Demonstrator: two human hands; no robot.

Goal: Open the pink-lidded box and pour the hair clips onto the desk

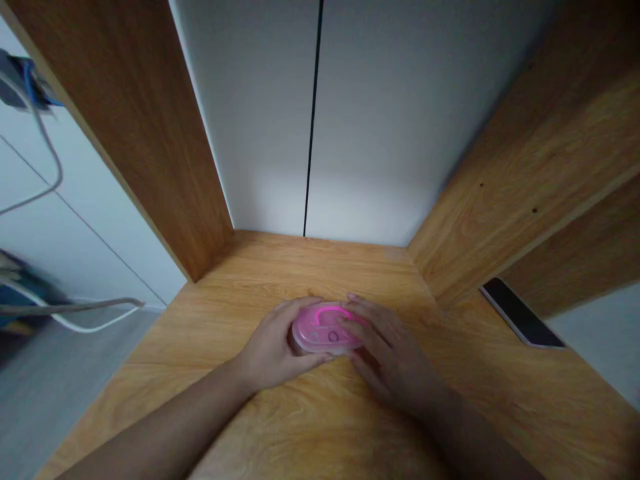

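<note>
A small oval container with a pink lid [325, 330] and a paler, translucent lower part is between my two hands over the wooden desk. My left hand [277, 347] wraps its left end, fingers along the far side and thumb along the near edge. Around the right end curls my right hand [387, 347], some fingers lying over the lid and its thumb at the near side. A brighter pink curved strip and round marks show on top of the lid. What is inside the container cannot be made out.
The wooden desk [320, 413] meets a white back panel [360, 147] with a dark vertical seam. Wooden side boards rise at left [150, 133] and right [490, 180]. A dark phone [520, 313] lies at the right. White cables [55, 160] hang on the left.
</note>
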